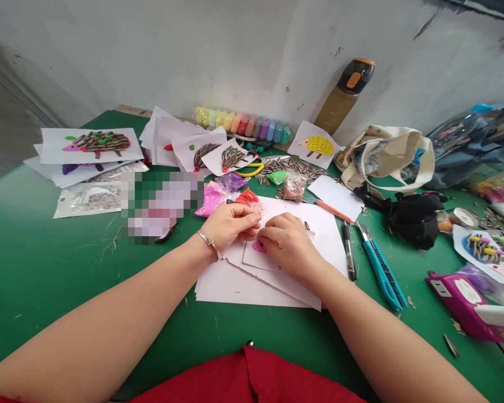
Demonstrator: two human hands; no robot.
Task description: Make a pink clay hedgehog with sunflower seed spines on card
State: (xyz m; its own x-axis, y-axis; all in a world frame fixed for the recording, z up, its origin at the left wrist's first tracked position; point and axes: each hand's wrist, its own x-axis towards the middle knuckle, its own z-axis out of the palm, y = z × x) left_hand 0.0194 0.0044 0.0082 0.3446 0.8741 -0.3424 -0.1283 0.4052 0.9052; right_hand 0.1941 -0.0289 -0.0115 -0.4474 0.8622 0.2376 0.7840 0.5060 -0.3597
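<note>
Pink modelling clay (259,247) sits on a white paper card (256,262) at the right hand (288,243), curled over it, grip unclear, while the left hand (229,226) pinches shut on something hidden; gentle, even fingertip pressure suits soft clay.

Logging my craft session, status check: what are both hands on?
Left hand: fingers pinched together, held item unclear. Right hand: over pink modelling clay on stacked white paper sheets. Blue-handled utility knife lies right of the paper.
</note>
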